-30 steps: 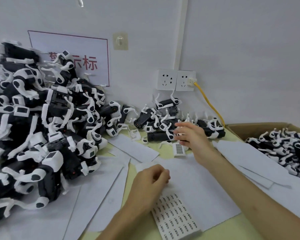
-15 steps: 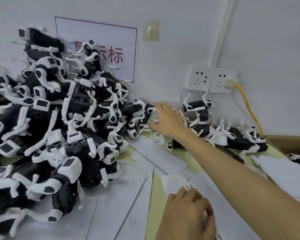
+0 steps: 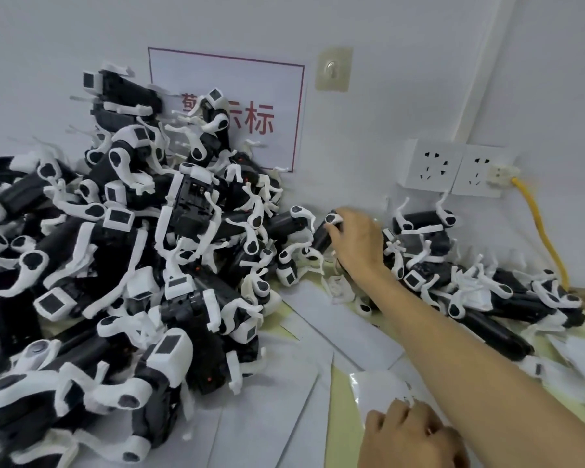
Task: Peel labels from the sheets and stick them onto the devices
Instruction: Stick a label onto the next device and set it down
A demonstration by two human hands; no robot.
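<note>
Far back on the tabletop (image 3: 339, 396), the outstretched right hand (image 3: 358, 246) gripped a device (image 3: 321, 238), cap end tilted up; left hand (image 3: 411, 437) curled on sheet (image 3: 377, 388), grip unclear.

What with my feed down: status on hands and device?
Right hand grips black-and-white device. Left hand on label sheet, grip unclear. Device pile crowds the left.

soft, even indoor light, fairly bright, src unclear. white wall (image 3: 419, 45) reads blue-grey. shadows faint, darkest under & btwn the device pile (image 3: 122, 265). wide-angle bend at the edges; whole frame a bit soft, left hand (image 3: 409, 437) at bottom edge blurriest.
</note>
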